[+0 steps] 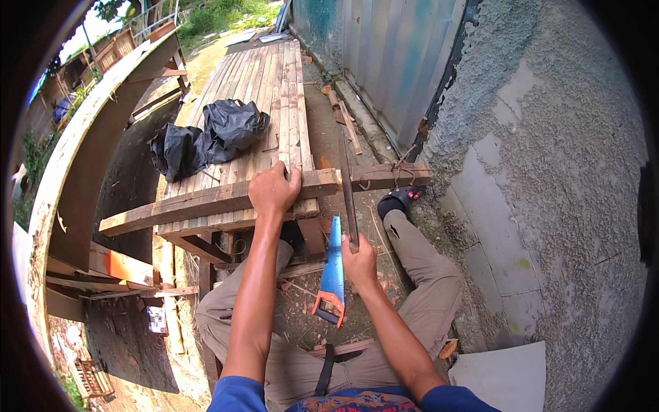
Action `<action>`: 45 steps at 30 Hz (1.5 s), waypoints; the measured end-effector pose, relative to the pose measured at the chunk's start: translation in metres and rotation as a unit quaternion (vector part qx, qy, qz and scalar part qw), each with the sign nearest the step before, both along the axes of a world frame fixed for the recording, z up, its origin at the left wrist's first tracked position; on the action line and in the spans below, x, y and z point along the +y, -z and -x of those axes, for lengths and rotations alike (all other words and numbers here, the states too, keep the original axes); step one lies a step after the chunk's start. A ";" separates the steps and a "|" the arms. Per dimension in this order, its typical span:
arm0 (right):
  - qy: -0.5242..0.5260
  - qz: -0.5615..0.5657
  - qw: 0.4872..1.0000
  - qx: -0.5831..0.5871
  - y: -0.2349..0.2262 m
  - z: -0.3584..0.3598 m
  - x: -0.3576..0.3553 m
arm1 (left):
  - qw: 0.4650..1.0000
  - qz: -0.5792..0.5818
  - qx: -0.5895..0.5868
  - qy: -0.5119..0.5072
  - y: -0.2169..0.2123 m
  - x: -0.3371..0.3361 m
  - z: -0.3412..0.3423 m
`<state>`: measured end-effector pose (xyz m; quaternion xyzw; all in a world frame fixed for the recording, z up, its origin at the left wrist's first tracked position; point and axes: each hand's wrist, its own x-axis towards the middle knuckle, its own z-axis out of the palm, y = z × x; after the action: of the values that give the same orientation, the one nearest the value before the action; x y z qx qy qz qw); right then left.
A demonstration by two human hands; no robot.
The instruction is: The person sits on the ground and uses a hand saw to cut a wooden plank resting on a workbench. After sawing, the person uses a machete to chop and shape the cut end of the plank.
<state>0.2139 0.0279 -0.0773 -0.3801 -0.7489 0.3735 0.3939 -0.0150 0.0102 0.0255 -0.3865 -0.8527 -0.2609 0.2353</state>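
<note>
- A long wooden beam (206, 200) lies crosswise over the near end of a stack of planks (274, 89), reaching from lower left toward a rough grey wall (549, 172) on the right.
- The left hand (273, 189) rests on top of the beam, arm stretched straight forward, fingers curled together over its far edge and pressing down.
- The right hand (359, 262) sits lower and nearer, fingers clamped round the handle of a long dark blade (347, 189) that stands almost upright, crossing the beam just right of the left hand.
- Between the forearms, a blue handsaw (332, 268) with an orange handle lies on the dirt, apart from both hands.
- The person's right leg stretches out under the beam, foot near the wall.
- Two black plastic bags (206, 137) lie farther back on the planks.
</note>
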 end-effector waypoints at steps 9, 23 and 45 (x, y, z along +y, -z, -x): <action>-0.025 0.055 0.938 0.340 -0.141 -0.006 0.003 | 1.000 0.005 -0.009 -0.001 0.000 -0.006 -0.001; -0.028 0.051 0.994 0.089 -0.077 -0.009 0.006 | 1.000 -0.008 -0.018 0.006 0.006 0.001 0.007; -0.024 0.129 0.944 0.303 -0.098 -0.012 -0.011 | 1.000 -0.003 -0.001 0.000 0.003 -0.002 0.000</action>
<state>0.2254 0.0167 0.0209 -0.2785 -0.5485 0.5734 0.5410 -0.0152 0.0087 0.0221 -0.3854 -0.8523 -0.2640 0.2353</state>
